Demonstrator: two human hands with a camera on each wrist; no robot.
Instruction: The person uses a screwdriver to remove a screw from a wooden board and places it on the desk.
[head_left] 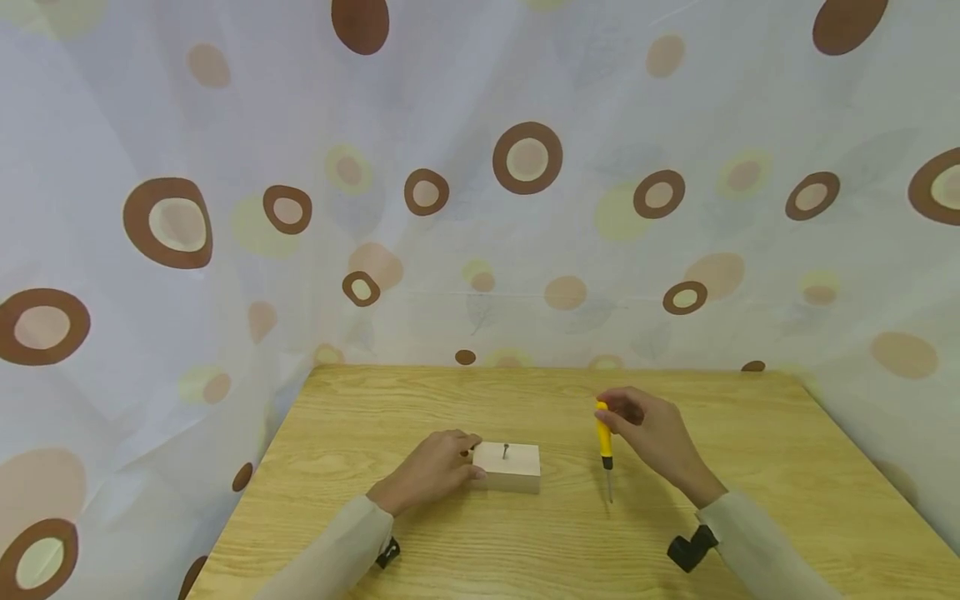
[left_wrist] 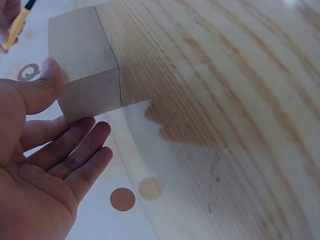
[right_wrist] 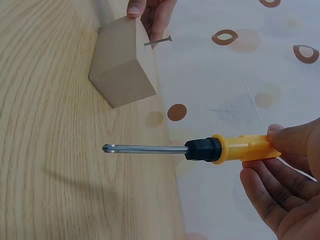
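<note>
1. A pale wooden block point(head_left: 513, 481) is seated on the wood-grain tabletop point(head_left: 420, 396); it is taken here as the dial's centre, with 12 o'clock away from the person.
2. A metal screw point(head_left: 506, 451) is stood in the block's upper face, its head uppermost and most of its length exposed.
3. At 9 o'clock, the block's end is gripped by the left hand point(head_left: 429, 471), the thumb being set at about 8 o'clock and the fingers at about 10.
4. At 3 o'clock, well apart from the block, a screwdriver point(head_left: 604, 433) is held nearly upright above the tabletop, its tip directed downward.
5. Its yellow handle point(right_wrist: 247, 148) is pinched near the butt between the thumb and fingers of the right hand point(head_left: 654, 429); the metal shaft point(right_wrist: 150, 149) is joined to it by a black collar point(right_wrist: 202, 149).
6. Black devices are worn at the wrists, near 8 o'clock point(head_left: 387, 552) and 4 o'clock point(head_left: 692, 548), beside pale sleeves point(head_left: 341, 542).
7. At 12 o'clock, the tabletop is backed by a white sheet point(head_left: 465, 83) patterned with brown, peach and yellow circles.
</note>
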